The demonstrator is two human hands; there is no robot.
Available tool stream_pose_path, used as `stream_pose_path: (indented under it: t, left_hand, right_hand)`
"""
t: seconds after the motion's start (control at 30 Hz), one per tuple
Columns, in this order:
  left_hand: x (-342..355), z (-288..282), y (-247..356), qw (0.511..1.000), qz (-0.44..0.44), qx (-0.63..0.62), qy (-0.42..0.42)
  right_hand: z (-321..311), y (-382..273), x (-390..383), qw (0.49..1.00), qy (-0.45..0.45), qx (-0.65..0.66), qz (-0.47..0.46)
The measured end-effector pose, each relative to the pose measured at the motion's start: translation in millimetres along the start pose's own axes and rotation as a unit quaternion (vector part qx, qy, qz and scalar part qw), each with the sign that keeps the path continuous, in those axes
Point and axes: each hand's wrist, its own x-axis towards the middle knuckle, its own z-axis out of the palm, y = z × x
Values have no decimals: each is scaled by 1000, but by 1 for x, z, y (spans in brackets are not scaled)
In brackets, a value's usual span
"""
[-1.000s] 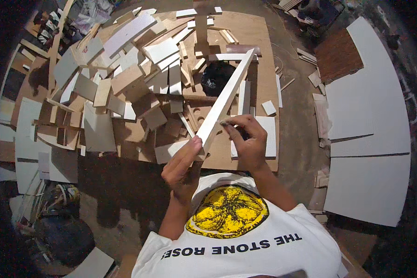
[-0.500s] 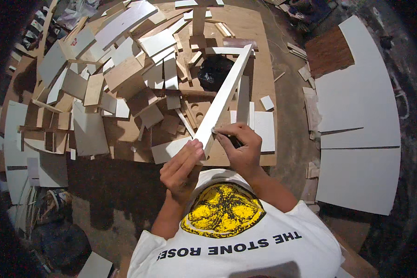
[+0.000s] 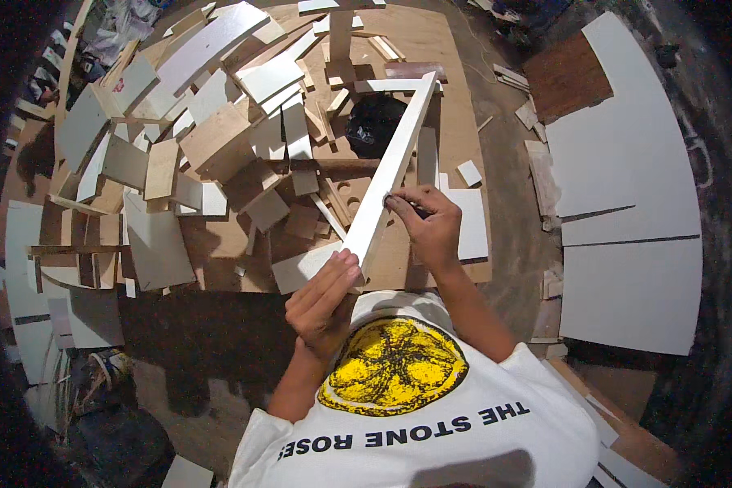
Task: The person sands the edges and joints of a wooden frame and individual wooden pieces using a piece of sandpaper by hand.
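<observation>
A long, narrow white wooden strip (image 3: 392,167) slants away from me over the work table, its near end close to my shirt. My left hand (image 3: 325,294) is closed round that near end, fingers over the white face and the thumb hidden. Partway along the right edge, my right hand (image 3: 428,226) has thumb and forefinger pinched together against the strip. Something small and pale shows at those fingertips, too small to name. A round black plastic-looking bundle (image 3: 374,126) lies on the table left of the strip's far half.
Offcuts and boards, such as a white panel (image 3: 156,240), are heaped on the left of the plywood table (image 3: 464,98). A small white block (image 3: 468,172) lies right of the strip. Large white sheets (image 3: 630,285) lie on the floor at right.
My right hand has slid along the strip's edge, farther from me, still pinching. My left hand stays on the near end. The whole view has shifted slightly.
</observation>
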Motion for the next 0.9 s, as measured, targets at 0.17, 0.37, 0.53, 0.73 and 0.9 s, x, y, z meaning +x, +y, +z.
stream_pose_path:
  t: [0.17,0.37,0.53,0.73,0.9]
  left_hand:
    - [-3,-4,-7,1000,4,10,1]
    - [-1,-4,-6,1000,17,-7,-12]
    - [-4,-5,-6,1000,-4,1,-5]
    - [-6,-1,-6,1000,9,10,-13]
    - [-1,0,3,1000,16,7,3]
  right_hand:
    - [0,-16,-23,994,-102,1,-29]
    - [3,9,8,1000,-12,21,17]
    - [2,-15,-19,995,-90,-28,-27]
    - [-5,11,12,996,-23,-82,36]
    - [-14,-19,-9,995,-94,-1,34]
